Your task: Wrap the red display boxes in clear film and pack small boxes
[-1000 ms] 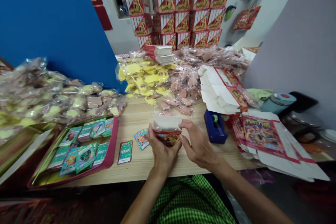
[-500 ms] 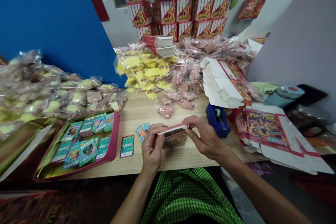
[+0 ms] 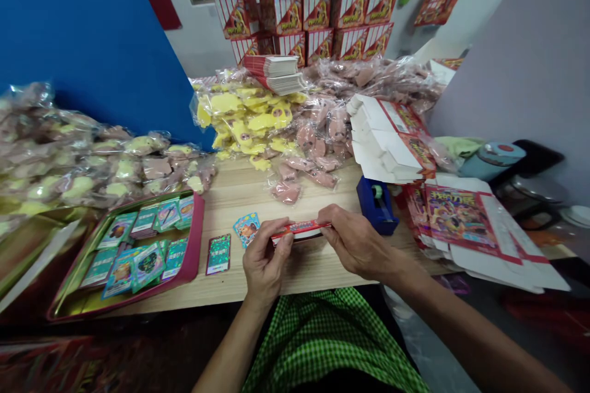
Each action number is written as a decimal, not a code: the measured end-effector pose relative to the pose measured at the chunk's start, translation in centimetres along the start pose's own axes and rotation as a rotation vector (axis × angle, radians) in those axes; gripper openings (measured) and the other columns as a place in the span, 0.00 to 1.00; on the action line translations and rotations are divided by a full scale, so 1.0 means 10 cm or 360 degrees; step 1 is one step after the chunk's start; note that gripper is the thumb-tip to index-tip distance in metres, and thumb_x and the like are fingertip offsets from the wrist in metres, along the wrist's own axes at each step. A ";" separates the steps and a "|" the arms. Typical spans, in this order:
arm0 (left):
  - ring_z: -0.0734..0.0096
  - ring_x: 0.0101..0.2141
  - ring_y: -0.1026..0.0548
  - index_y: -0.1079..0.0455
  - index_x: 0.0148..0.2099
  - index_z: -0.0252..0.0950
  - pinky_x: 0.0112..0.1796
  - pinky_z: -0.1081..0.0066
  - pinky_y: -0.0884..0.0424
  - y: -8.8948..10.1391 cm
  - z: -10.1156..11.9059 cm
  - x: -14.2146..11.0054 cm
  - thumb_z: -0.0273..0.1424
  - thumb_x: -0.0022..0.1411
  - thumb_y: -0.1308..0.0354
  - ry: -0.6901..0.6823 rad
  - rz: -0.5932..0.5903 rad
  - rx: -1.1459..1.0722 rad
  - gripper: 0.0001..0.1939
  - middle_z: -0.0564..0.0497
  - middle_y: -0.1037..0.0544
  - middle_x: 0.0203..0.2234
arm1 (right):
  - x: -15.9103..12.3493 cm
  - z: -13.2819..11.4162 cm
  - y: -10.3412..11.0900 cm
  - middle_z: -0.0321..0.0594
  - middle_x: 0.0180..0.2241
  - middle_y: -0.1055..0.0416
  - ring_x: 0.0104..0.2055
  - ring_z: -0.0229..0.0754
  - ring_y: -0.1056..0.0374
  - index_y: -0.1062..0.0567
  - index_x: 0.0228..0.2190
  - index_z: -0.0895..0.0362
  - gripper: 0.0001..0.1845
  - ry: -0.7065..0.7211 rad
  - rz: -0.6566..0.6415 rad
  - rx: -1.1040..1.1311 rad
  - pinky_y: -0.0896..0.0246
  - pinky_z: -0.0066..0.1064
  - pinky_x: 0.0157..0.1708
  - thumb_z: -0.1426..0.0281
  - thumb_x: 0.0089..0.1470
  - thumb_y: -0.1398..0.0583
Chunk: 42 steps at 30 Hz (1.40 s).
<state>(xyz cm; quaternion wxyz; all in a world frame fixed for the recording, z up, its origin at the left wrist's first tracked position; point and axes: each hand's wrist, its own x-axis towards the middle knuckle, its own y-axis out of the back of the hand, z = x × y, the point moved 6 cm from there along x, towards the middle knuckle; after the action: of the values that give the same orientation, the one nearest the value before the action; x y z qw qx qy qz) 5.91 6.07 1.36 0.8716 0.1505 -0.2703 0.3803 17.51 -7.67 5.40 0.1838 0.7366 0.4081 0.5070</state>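
My left hand (image 3: 266, 255) and my right hand (image 3: 357, 239) pinch the two ends of a narrow red printed cardboard box (image 3: 299, 232), which lies nearly flat and edge-on above the wooden table (image 3: 295, 276). Its printed face is mostly hidden from this angle. Just left of my left hand lie a small blue-and-orange picture card (image 3: 246, 229) and a green holographic card (image 3: 218, 254). Close beyond my right hand stands a blue tape dispenser (image 3: 375, 206).
A red-rimmed tray (image 3: 193, 239) of green trading cards sits at the left. Plastic-wrapped yellow and pink items (image 3: 249, 116) pile along the back. White-and-red folded boxes (image 3: 391, 138) and flat printed box blanks (image 3: 461, 218) lie at the right, below a wall of stacked boxes (image 3: 318, 12).
The box has gone from open, showing its white inside, to pressed nearly flat between both hands. My hands have moved apart toward its ends, and the view has tilted slightly.
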 end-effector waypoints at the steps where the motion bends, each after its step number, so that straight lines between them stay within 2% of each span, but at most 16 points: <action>1: 0.65 0.41 0.19 0.21 0.49 0.40 0.44 0.65 0.23 0.01 0.02 0.02 0.28 0.68 0.38 -0.0070 -0.0072 0.0047 0.09 0.47 0.17 0.40 | 0.00 -0.01 0.00 0.43 0.36 0.32 0.38 0.45 0.31 0.36 0.41 0.55 0.07 0.0026 -0.0010 -0.0031 0.30 0.36 0.38 0.76 0.70 0.52; 3: 0.65 0.42 0.19 0.19 0.47 0.41 0.43 0.65 0.22 0.04 0.06 0.05 0.26 0.69 0.40 -0.0232 -0.0216 0.0118 0.09 0.46 0.17 0.41 | -0.02 -0.02 0.01 0.46 0.39 0.30 0.44 0.47 0.30 0.36 0.40 0.55 0.07 0.0099 -0.0048 -0.0105 0.28 0.38 0.41 0.76 0.70 0.52; 6: 0.62 0.45 0.18 0.20 0.51 0.43 0.44 0.63 0.21 0.10 0.12 0.08 0.30 0.68 0.37 -0.0465 -0.0384 0.0248 0.11 0.44 0.17 0.47 | -0.10 -0.01 0.01 0.53 0.45 0.29 0.51 0.50 0.31 0.34 0.43 0.58 0.07 0.0213 -0.0109 -0.0189 0.27 0.43 0.46 0.76 0.68 0.51; 9: 0.60 0.47 0.18 0.22 0.55 0.45 0.47 0.59 0.20 0.12 0.18 0.10 0.30 0.64 0.33 -0.0658 -0.0518 0.0474 0.17 0.43 0.19 0.53 | -0.16 0.01 -0.01 0.55 0.48 0.29 0.48 0.49 0.30 0.33 0.44 0.59 0.11 0.0301 -0.0069 -0.0249 0.26 0.42 0.43 0.79 0.66 0.52; 12: 0.62 0.47 0.18 0.23 0.56 0.47 0.47 0.60 0.19 0.10 0.24 0.12 0.24 0.66 0.37 -0.0793 -0.0604 0.0666 0.18 0.45 0.18 0.51 | -0.18 0.01 -0.07 0.55 0.49 0.29 0.48 0.49 0.31 0.32 0.46 0.59 0.14 0.0322 -0.0063 -0.0310 0.26 0.43 0.45 0.81 0.64 0.53; 16: 0.62 0.44 0.17 0.23 0.56 0.45 0.44 0.64 0.19 0.08 0.30 0.11 0.23 0.66 0.38 -0.0913 -0.0605 0.0790 0.19 0.46 0.17 0.48 | -0.21 -0.03 -0.01 0.57 0.52 0.30 0.57 0.51 0.33 0.31 0.49 0.62 0.18 0.0253 -0.0087 -0.0300 0.27 0.44 0.50 0.81 0.63 0.54; 17: 0.63 0.43 0.17 0.23 0.56 0.44 0.44 0.65 0.19 0.08 0.30 0.10 0.22 0.65 0.38 -0.0932 -0.0571 0.0809 0.19 0.46 0.17 0.48 | -0.23 0.01 0.06 0.57 0.52 0.30 0.59 0.51 0.35 0.31 0.49 0.61 0.17 0.0139 -0.0052 -0.0273 0.29 0.45 0.53 0.81 0.63 0.53; 18: 0.63 0.43 0.17 0.23 0.55 0.44 0.44 0.65 0.20 0.06 0.30 0.09 0.22 0.64 0.37 -0.0942 -0.0531 0.0830 0.19 0.46 0.17 0.47 | -0.27 0.10 0.16 0.55 0.52 0.30 0.61 0.51 0.36 0.30 0.47 0.59 0.16 -0.0100 0.0025 -0.0247 0.31 0.45 0.56 0.80 0.63 0.52; 21: 0.63 0.43 0.18 0.24 0.56 0.41 0.45 0.66 0.22 -0.03 0.29 0.04 0.20 0.63 0.37 -0.0971 -0.0425 0.0849 0.20 0.44 0.18 0.48 | -0.63 0.56 0.55 0.53 0.50 0.30 0.60 0.52 0.35 0.29 0.38 0.57 0.11 -0.1215 0.0419 -0.0248 0.37 0.48 0.61 0.80 0.59 0.48; 23: 0.63 0.44 0.20 0.24 0.56 0.38 0.46 0.67 0.23 -0.13 0.31 0.00 0.19 0.63 0.38 -0.1004 -0.0417 0.0833 0.20 0.42 0.19 0.48 | -0.93 0.79 0.68 0.53 0.44 0.28 0.52 0.54 0.29 0.30 0.33 0.58 0.08 -0.1774 0.0552 -0.0223 0.32 0.49 0.55 0.81 0.56 0.45; 25: 0.62 0.44 0.21 0.25 0.55 0.36 0.46 0.66 0.24 -0.24 0.33 -0.02 0.18 0.64 0.40 -0.1026 -0.0456 0.0822 0.19 0.41 0.21 0.47 | -1.10 0.95 0.67 0.48 0.34 0.27 0.38 0.51 0.24 0.30 0.31 0.58 0.07 -0.2011 0.0504 -0.0080 0.25 0.43 0.40 0.80 0.56 0.45; 27: 0.62 0.44 0.21 0.25 0.55 0.36 0.45 0.66 0.24 -0.29 0.34 -0.02 0.18 0.65 0.41 -0.1024 -0.0488 0.0838 0.17 0.40 0.22 0.47 | -1.17 1.05 0.59 0.42 0.29 0.27 0.27 0.44 0.25 0.30 0.31 0.58 0.06 -0.2161 0.0464 0.0140 0.28 0.32 0.26 0.78 0.59 0.45; 29: 0.63 0.43 0.22 0.25 0.54 0.36 0.44 0.67 0.24 -0.30 0.34 -0.01 0.18 0.66 0.41 -0.0990 -0.0526 0.0851 0.17 0.41 0.22 0.46 | -1.18 1.10 0.53 0.39 0.29 0.27 0.23 0.40 0.26 0.30 0.32 0.58 0.07 -0.2237 0.0475 0.0328 0.34 0.25 0.20 0.77 0.62 0.46; 33: 0.65 0.44 0.22 0.27 0.56 0.36 0.44 0.68 0.24 -0.27 0.32 0.00 0.17 0.65 0.40 -0.0915 -0.0626 0.0876 0.19 0.43 0.23 0.48 | -1.15 1.11 0.54 0.34 0.27 0.28 0.24 0.38 0.25 0.32 0.30 0.57 0.06 -0.2271 0.0559 0.0519 0.36 0.21 0.20 0.75 0.62 0.45; 36: 0.64 0.45 0.22 0.26 0.54 0.35 0.45 0.67 0.24 -0.26 0.35 -0.01 0.17 0.65 0.39 -0.0924 -0.0591 0.0870 0.17 0.42 0.23 0.48 | -1.20 1.11 0.54 0.34 0.26 0.28 0.26 0.40 0.24 0.33 0.30 0.56 0.06 -0.2222 0.0640 0.0553 0.33 0.22 0.23 0.72 0.60 0.44; 42: 0.65 0.43 0.21 0.25 0.51 0.33 0.44 0.68 0.24 -0.29 0.41 0.00 0.16 0.64 0.39 -0.0960 -0.0550 0.0854 0.15 0.41 0.22 0.46 | -1.47 1.12 0.37 0.37 0.25 0.30 0.33 0.44 0.26 0.35 0.23 0.54 0.09 -0.2052 0.0781 0.0327 0.31 0.29 0.32 0.69 0.53 0.42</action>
<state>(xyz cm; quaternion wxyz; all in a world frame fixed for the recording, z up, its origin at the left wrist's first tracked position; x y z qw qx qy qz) 6.64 2.19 4.55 0.7345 0.5189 -0.3751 0.2247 26.87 -19.81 -5.57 0.1990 0.9752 0.0853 -0.0458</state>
